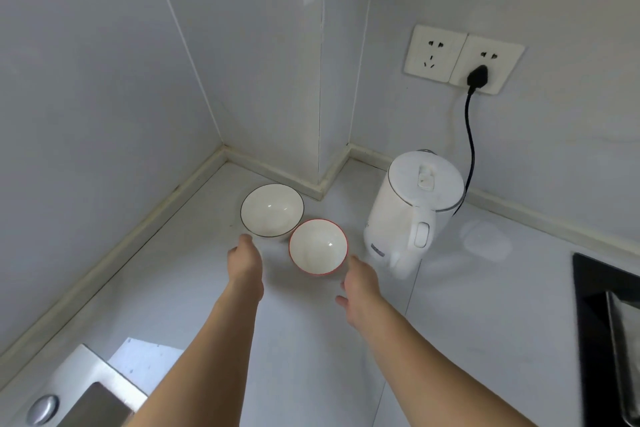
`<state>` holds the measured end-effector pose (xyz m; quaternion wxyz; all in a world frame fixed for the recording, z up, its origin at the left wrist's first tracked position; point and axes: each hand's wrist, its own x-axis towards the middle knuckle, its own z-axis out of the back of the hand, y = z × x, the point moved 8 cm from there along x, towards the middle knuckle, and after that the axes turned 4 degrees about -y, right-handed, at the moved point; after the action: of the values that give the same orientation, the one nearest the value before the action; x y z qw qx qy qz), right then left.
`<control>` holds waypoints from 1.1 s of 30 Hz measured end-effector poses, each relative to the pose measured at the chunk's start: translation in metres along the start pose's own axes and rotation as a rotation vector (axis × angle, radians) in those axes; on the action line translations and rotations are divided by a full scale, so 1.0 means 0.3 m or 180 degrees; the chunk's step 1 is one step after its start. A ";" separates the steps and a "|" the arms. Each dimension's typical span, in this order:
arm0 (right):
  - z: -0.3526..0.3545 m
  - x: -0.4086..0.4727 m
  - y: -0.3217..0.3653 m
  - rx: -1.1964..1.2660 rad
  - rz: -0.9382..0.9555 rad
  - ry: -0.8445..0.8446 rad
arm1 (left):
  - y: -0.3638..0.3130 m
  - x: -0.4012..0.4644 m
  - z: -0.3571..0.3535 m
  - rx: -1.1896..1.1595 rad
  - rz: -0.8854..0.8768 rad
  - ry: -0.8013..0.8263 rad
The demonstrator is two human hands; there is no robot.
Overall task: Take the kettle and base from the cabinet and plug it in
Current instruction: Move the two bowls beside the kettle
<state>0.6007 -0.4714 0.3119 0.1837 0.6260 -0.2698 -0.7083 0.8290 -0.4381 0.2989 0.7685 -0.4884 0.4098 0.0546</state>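
Note:
A white electric kettle [412, 208] stands upright on the counter at the right, lid closed, handle facing me; its base is hidden beneath it. Its black cord [469, 135] runs up the wall to a black plug [478, 75] seated in the right-hand wall socket [488, 62]. My left hand [246, 262] reaches forward just below a black-rimmed white bowl [272, 210], holding nothing. My right hand [360, 291] hovers beside a red-rimmed white bowl [318, 246], left of the kettle, fingers apart and empty.
A second socket [434, 52] to the left of the plug is free. A steel sink edge [86, 388] with a round knob sits at the bottom left. A black cooktop [602, 329] lies at the right edge. Walls form a corner behind the bowls.

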 end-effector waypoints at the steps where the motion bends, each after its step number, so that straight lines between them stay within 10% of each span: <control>1: 0.018 -0.018 -0.003 -0.0101 0.0018 0.0040 | 0.005 -0.025 0.007 -0.0009 -0.0032 -0.0040; 19: 0.538 -0.170 0.126 -0.0080 0.0201 0.0248 | 0.007 -0.567 -0.269 0.0078 -0.0523 0.0525; 33: 0.692 -0.163 0.467 0.0384 0.0740 0.0043 | -0.294 -0.832 -0.521 0.0724 -0.2146 0.1126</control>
<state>0.3925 -0.5209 0.4509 0.2284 0.6051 -0.3814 -0.6605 0.6173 -0.5290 0.5025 0.7101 -0.5091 0.3559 -0.3315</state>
